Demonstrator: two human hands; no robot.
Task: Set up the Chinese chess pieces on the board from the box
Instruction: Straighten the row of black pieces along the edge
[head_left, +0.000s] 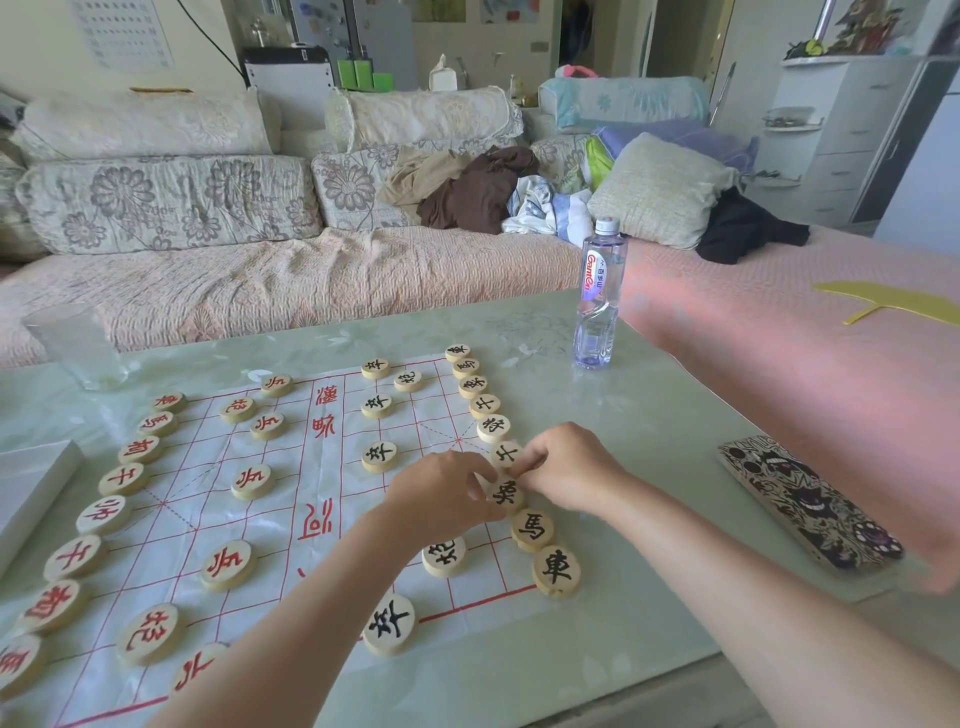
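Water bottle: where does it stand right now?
In the head view, the water bottle stands upright on the table, far right, just beyond the far right corner of the chess board.

I face a pale green table (665, 405). Beyond it stands a long sofa (291, 286) under a pink quilted cover, backed by floral bolster cushions (166, 200). Clothes (467, 192) lie heaped on its seat. A white drawer unit (841, 135) stands at my right. The daylight is soft and even.
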